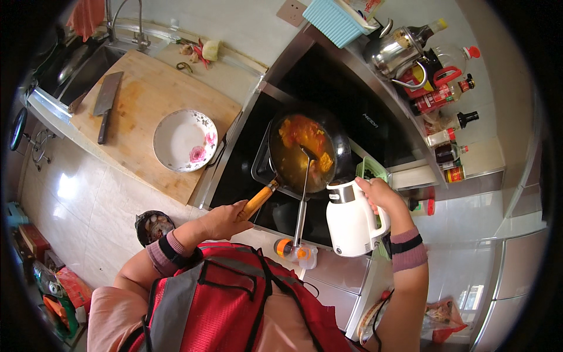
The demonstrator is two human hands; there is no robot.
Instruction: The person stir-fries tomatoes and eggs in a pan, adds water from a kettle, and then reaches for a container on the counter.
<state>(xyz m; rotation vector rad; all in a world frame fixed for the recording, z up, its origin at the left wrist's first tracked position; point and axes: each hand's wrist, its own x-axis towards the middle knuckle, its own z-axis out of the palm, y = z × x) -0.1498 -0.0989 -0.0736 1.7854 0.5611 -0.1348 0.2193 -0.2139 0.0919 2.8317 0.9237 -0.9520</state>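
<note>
A dark wok (345, 154) sits over the left burner of a black glass hob, holding an orange-yellow broth with tomato and egg (303, 136). Its wooden handle (257, 201) is in the grip of my left hand (226, 220). My right hand (379, 193) holds a white electric kettle (352, 224) by its upper handle, the kettle's mouth at the wok's near right rim. Whether water is flowing from it I cannot tell. A long-handled metal spatula (303, 200) rests in the wok, its blade in the broth and its handle pointing towards me.
Left of the hob, a wooden cutting board (136, 119) bears a cleaver (107, 97) and a floral bowl (180, 141). Chillies (202, 55) lie behind it, beside the sink (96, 66). Bottles (440, 99) and a steel pot (393, 53) line the right shelf. A green basket (371, 169) stands behind the kettle.
</note>
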